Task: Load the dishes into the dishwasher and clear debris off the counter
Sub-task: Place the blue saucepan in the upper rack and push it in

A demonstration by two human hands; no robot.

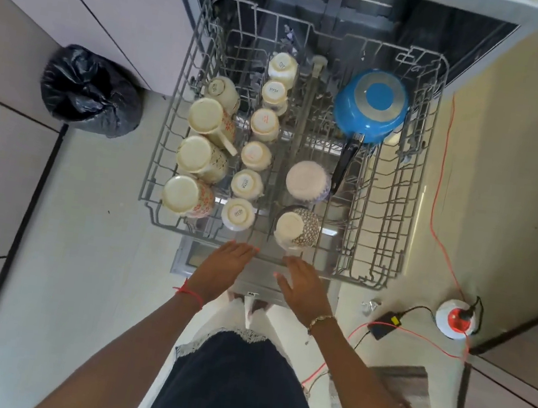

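Observation:
The grey wire dishwasher rack point(376, 239) is pulled out over the open door point(260, 282). Upside-down cream mugs point(195, 155) fill its left side, a row of small white cups point(255, 153) runs down the middle, and two patterned cups point(299, 225) stand right of them. A blue saucepan point(371, 105) lies upside down at the back right, its black handle pointing toward me. My left hand point(223, 270) and my right hand point(304, 286) reach forward with straight fingers, fingertips at the rack's front edge. Both hold nothing.
A tied black rubbish bag point(90, 90) sits on the floor left of the rack. On the floor at the right lie an orange cable point(440, 207), a black adapter point(385, 325) and a white-and-red plug reel point(455, 318). Cabinets flank the dishwasher on both sides.

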